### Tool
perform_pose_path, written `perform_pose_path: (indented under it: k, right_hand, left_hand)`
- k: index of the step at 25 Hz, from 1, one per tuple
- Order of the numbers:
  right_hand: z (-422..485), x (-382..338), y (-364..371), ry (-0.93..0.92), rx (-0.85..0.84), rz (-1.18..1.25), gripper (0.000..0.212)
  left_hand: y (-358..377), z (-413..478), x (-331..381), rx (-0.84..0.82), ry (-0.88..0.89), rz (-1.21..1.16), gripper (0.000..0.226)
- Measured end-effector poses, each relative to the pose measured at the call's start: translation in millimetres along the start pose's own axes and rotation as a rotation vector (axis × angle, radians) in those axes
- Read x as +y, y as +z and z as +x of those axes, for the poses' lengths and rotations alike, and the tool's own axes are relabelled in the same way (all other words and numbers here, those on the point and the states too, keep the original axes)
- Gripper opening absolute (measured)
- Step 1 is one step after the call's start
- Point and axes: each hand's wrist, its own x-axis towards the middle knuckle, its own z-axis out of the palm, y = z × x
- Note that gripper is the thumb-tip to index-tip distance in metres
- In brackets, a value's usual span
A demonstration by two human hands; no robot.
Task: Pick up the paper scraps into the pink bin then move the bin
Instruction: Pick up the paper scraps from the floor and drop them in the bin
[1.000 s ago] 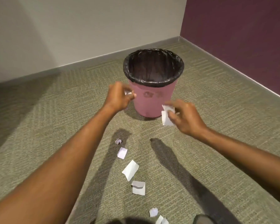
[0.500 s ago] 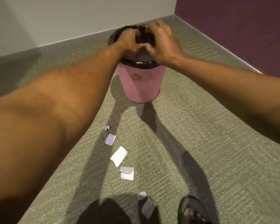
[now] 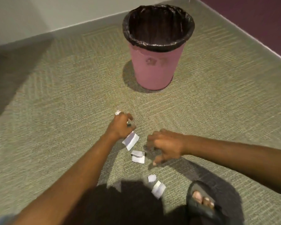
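The pink bin [image 3: 154, 70] with a black liner stands upright on the carpet, far from both hands. Several white paper scraps lie in a line nearer me: a tiny crumpled scrap [image 3: 117, 112], a large scrap [image 3: 131, 140], a folded scrap [image 3: 137, 157], a small scrap [image 3: 152, 178] and another scrap [image 3: 158, 189]. My left hand [image 3: 120, 127] is down on the carpet between the tiny scrap and the large one, fingers curled; what lies under it is hidden. My right hand [image 3: 167, 146] hovers just right of the folded scrap, fingers spread and holding nothing.
My sandalled foot [image 3: 201, 200] rests on the carpet right of the nearest scraps. A grey wall with a baseboard [image 3: 88, 23] runs behind the bin, and a purple wall [image 3: 258, 17] closes the right side. Green carpet surrounds the bin.
Both hands have come back from over the bin's mouth down to the row of scraps on the carpet. The scraps they held a second ago are gone from them.
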Motion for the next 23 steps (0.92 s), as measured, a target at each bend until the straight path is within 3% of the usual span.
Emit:
perform_pose_path:
  k: [3,8,11,15,19,23]
  right_hand:
    - [9.7,-20.5,47.4,-0.130,-0.157,-0.119,0.075]
    - [-1.3,-49.1,108.2,-0.197,-0.172,-0.269,0.088]
    - [-12.3,-56.1,134.3,-0.194,-0.070,-0.352,0.065]
    - [-19.9,-57.5,155.4,-0.252,0.076,-0.403,0.022]
    - [-20.0,-55.7,144.8,-0.268,0.013,-0.354,0.021]
    - [-18.7,-43.5,125.3,-0.238,-0.017,-0.278,0.024]
  left_hand:
    - [42.2,-28.6,-22.5,-0.350,0.003,0.278,0.093]
    - [74.9,-47.1,-14.2,-0.394,0.047,0.406,0.113]
    - [84.9,-50.6,-9.8,-0.324,0.114,0.508,0.100]
    - [86.2,-60.8,-5.7,-0.241,0.265,0.491,0.060]
    - [91.4,-78.5,-8.1,-0.191,0.367,0.396,0.028]
    - [97.7,-74.8,-10.4,-0.165,0.293,0.233,0.032]
